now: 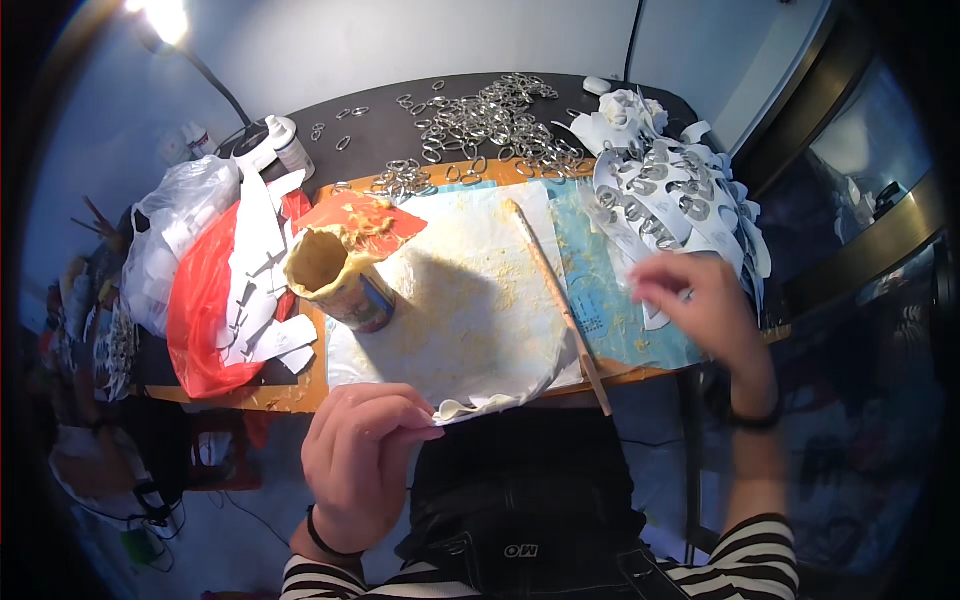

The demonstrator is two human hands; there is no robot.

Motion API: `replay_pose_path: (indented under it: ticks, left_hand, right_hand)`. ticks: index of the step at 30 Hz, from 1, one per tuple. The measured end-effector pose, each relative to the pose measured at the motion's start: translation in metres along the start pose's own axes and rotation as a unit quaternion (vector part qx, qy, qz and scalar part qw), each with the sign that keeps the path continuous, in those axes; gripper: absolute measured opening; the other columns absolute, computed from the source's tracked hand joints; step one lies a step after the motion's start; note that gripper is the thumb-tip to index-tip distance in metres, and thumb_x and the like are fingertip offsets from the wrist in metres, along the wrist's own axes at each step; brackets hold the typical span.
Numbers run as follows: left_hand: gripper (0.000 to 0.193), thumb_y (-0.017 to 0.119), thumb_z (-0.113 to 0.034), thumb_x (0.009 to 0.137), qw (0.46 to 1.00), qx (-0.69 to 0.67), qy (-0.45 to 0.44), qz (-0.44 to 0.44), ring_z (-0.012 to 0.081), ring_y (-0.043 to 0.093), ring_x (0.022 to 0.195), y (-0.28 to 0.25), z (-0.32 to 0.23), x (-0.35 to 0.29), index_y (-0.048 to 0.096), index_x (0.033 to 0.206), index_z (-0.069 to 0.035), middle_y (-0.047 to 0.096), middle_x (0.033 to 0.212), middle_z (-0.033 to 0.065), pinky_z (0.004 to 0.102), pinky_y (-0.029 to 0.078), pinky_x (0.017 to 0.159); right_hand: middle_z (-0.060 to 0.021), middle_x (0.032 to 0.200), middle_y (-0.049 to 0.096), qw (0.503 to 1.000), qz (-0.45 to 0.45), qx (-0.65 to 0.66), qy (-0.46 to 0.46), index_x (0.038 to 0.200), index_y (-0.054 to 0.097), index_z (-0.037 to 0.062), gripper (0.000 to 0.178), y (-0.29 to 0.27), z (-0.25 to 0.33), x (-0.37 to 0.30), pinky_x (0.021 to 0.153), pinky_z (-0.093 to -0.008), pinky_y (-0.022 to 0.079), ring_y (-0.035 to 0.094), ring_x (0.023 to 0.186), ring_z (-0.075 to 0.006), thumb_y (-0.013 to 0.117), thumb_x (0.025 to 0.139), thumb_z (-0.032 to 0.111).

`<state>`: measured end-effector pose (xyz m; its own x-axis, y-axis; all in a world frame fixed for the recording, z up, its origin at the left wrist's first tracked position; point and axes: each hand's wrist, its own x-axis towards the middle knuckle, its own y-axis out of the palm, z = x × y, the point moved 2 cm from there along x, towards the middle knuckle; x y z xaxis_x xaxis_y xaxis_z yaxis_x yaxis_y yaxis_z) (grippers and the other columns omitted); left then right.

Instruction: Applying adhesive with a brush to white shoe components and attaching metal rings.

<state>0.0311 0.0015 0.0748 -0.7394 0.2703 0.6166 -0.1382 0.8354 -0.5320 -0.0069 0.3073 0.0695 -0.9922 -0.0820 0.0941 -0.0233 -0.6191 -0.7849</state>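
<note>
Striped sleeves (745,555) cropped at frame bottom, right hand (695,300) blurred, half-curled, hold unclear, white strip (485,407) pinched by left hand (362,435), long axis pointing right.

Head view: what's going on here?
The person's left hand pinches a white strip at the table's near edge. Their right hand is near a heap of white pieces and metal rings; whether it holds anything is unclear. A paste-smeared can stands on a stained white sheet, with a long stick lying across the sheet's right side.
</note>
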Motion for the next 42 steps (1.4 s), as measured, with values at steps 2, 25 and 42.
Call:
replay_pose_path:
  ticks: [2,25,42]
  left_hand:
    - [0.018,0.071,0.004,0.069,1.0,-0.001,0.004,-0.016,0.0217,0.063,0.07,-0.004,-0.006,0.002,0.058,0.08,-0.003,0.065,0.08,0.0084,0.0281,0.049,0.062]
    - [0.02,0.068,-0.005,0.075,0.942,0.083,0.087,0.314,0.0245,0.062,0.073,-0.01,-0.06,0.031,0.059,0.092,-0.002,0.063,0.084,0.0071,0.0323,0.051,0.065]
    - [0.015,0.065,-0.001,0.085,0.932,-0.264,-0.202,0.145,0.007,0.062,0.087,0.015,0.005,0.056,0.059,0.098,0.002,0.067,0.092,0.0039,0.0215,0.051,0.078]
  right_hand:
    - [-0.0093,0.082,0.069,0.995,-0.037,-0.048,-0.083,0.097,0.068,0.0035,0.018,-0.003,0.005,0.044,0.068,-0.0267,0.05,0.064,0.071,-0.015,0.066,0.08,0.01]
    - [-0.0054,0.074,0.067,0.97,-0.029,-0.203,-0.129,0.086,0.065,0.0088,0.016,0.055,-0.063,0.182,0.064,-0.0353,0.049,0.065,0.069,-0.0223,0.069,0.071,0.013]
    - [-0.0063,0.071,0.059,0.961,-0.069,-0.102,-0.247,0.08,0.057,0.0014,0.019,0.045,-0.073,0.184,0.061,-0.029,0.046,0.058,0.066,-0.0142,0.073,0.07,0.006]
